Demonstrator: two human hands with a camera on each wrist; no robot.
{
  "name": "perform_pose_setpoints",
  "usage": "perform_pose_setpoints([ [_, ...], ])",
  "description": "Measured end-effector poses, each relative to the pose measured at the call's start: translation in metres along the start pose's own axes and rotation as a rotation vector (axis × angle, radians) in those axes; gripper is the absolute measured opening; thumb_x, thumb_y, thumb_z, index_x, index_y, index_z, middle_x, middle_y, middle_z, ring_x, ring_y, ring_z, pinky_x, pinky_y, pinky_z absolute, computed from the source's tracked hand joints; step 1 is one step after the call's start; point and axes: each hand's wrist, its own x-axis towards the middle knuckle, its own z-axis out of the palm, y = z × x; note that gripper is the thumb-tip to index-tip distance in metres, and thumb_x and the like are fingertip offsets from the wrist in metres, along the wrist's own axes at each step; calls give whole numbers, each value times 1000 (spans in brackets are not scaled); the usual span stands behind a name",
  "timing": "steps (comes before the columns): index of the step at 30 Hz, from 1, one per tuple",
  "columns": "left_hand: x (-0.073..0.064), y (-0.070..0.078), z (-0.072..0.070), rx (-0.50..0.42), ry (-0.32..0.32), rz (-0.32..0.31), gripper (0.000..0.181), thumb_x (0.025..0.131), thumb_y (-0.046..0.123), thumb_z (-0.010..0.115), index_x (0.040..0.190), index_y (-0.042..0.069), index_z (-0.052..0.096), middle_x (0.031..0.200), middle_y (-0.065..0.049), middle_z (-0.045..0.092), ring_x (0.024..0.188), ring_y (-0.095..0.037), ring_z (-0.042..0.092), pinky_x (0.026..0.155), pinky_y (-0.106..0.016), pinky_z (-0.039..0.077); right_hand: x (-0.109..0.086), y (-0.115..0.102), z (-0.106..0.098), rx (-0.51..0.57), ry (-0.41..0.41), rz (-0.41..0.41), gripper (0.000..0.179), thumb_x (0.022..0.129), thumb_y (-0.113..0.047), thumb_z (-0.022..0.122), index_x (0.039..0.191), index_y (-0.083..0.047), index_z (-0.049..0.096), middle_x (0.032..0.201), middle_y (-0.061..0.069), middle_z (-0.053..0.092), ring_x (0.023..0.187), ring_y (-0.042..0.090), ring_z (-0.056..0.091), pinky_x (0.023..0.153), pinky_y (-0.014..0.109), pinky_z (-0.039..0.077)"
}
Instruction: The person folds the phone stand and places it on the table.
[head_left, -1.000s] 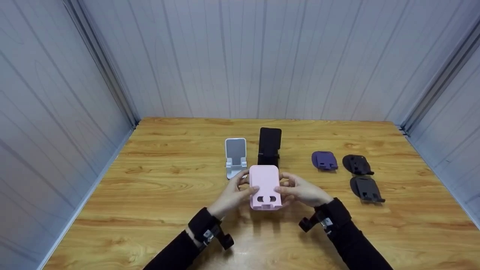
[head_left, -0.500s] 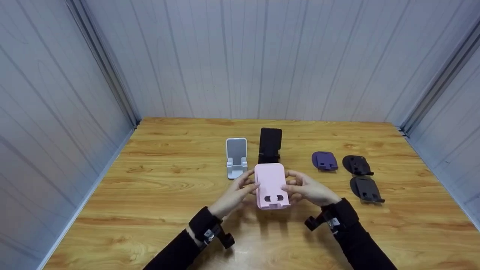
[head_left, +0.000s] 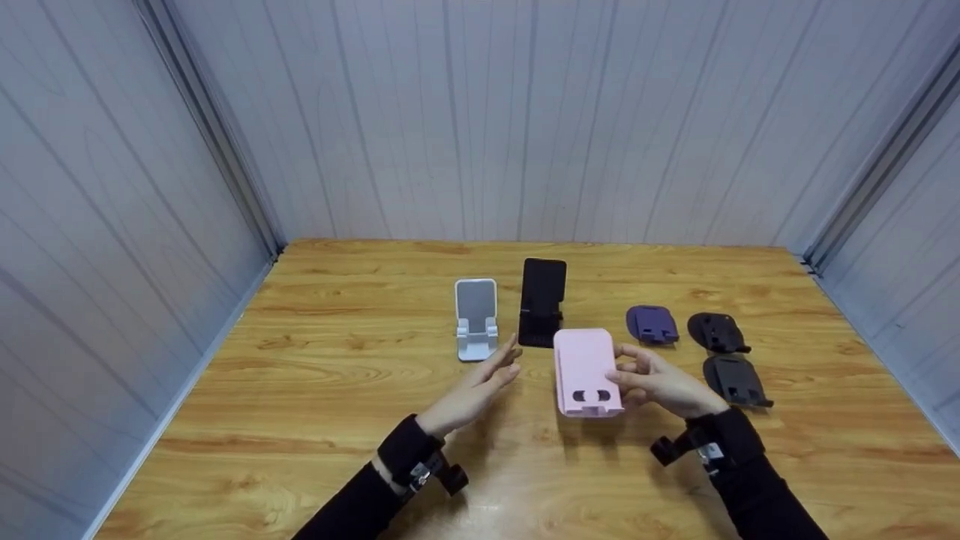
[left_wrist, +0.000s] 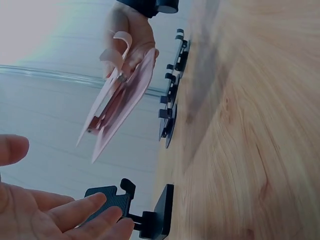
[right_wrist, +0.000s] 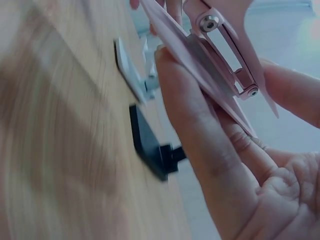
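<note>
A pink folding phone stand (head_left: 585, 371) is held above the table by my right hand (head_left: 664, 382), thumb on its front and fingers behind. In the right wrist view the pink stand (right_wrist: 220, 55) shows its hinged arm and screws between two plates. My left hand (head_left: 469, 394) is apart from it, fingers extended and holding nothing; the left wrist view shows that palm (left_wrist: 50, 210) facing the gap. Behind the hands, a white phone stand (head_left: 476, 319) and a black phone stand (head_left: 542, 300) stand unfolded on the table.
To the right on the wooden table (head_left: 337, 300) lie a folded purple stand (head_left: 652, 325), a folded black stand (head_left: 718, 332) and a folded dark grey stand (head_left: 737, 380). Pale panel walls (head_left: 480, 120) rise at the back and both sides.
My right hand has carried the pink phone stand to the right. The left hand has let go of it and stays at about the same place, so the black stand shows whole.
</note>
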Motion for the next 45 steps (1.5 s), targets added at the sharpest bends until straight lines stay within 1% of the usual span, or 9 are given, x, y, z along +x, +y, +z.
perform_pose_setpoints([
  [5, -4, 1, -2, 169, -1, -1, 69, 114, 37, 45, 168, 2, 19, 170, -27, 28, 159, -44, 23, 130, -60, 17, -12, 6, -17, 4, 2, 11, 52, 110, -12, 58, 151, 6, 33, 110, 2, 74, 92, 11, 73, 76, 26, 62],
  [10, -7, 4, -3, 337, 14, 40, 71, 113, 40, 46, 168, 1, 23, 172, -26, 24, 160, -49, 16, 128, -69, 14, -24, 9, -34, 28, -11, 15, 33, 111, -12, 55, 141, -3, 47, 112, 1, 77, 100, 14, 75, 78, 29, 64],
  [14, -7, 4, -3, 388, 24, 69, 70, 113, 34, 49, 167, -1, 24, 172, -25, 24, 161, -49, 14, 127, -69, 14, -32, 11, -49, 20, -9, 27, 26, 112, -10, 51, 137, -5, 49, 112, 0, 76, 102, 12, 74, 82, 32, 65],
  [19, -6, 3, -3, 419, 25, 85, 69, 112, 29, 51, 166, -5, 23, 172, -29, 21, 160, -51, 13, 127, -71, 14, -37, 17, -64, -19, 37, 99, 18, 113, -13, 51, 129, -5, 50, 108, -2, 73, 99, 9, 71, 84, 34, 64],
  [30, -4, 0, -5, 567, 62, 130, 70, 111, 29, 51, 164, -9, 24, 171, -31, 21, 158, -56, 14, 126, -72, 14, -41, 21, -84, -65, 85, 190, 24, 113, -13, 49, 129, 4, 52, 106, -2, 71, 97, 9, 71, 83, 32, 64],
  [34, -4, 1, -9, 591, 77, 143, 72, 111, 29, 52, 164, -9, 23, 171, -31, 20, 158, -56, 13, 127, -70, 12, -42, 20, -91, -139, 95, 216, 38, 114, -14, 48, 138, 15, 45, 103, -2, 72, 90, 8, 73, 78, 29, 65],
  [37, -7, 1, -12, 595, 78, 138, 72, 111, 29, 52, 164, -9, 23, 170, -32, 20, 158, -56, 13, 127, -70, 12, -43, 18, -93, -204, 122, 241, 57, 113, -16, 49, 147, 26, 29, 103, -2, 72, 88, 8, 73, 76, 28, 65],
  [40, -10, -1, -14, 598, 78, 135, 70, 111, 27, 52, 163, -11, 24, 169, -34, 21, 157, -57, 13, 127, -71, 11, -44, 14, -92, -261, 157, 263, 69, 112, -17, 50, 151, 30, 17, 107, 2, 72, 88, 8, 73, 75, 28, 65],
  [45, -16, -3, -18, 598, 90, 143, 68, 110, 21, 54, 161, -13, 26, 167, -37, 23, 156, -59, 15, 127, -71, 11, -45, 11, -89, -388, 219, 295, 67, 111, -15, 52, 147, 32, 23, 116, 15, 72, 86, 11, 73, 72, 29, 65],
])
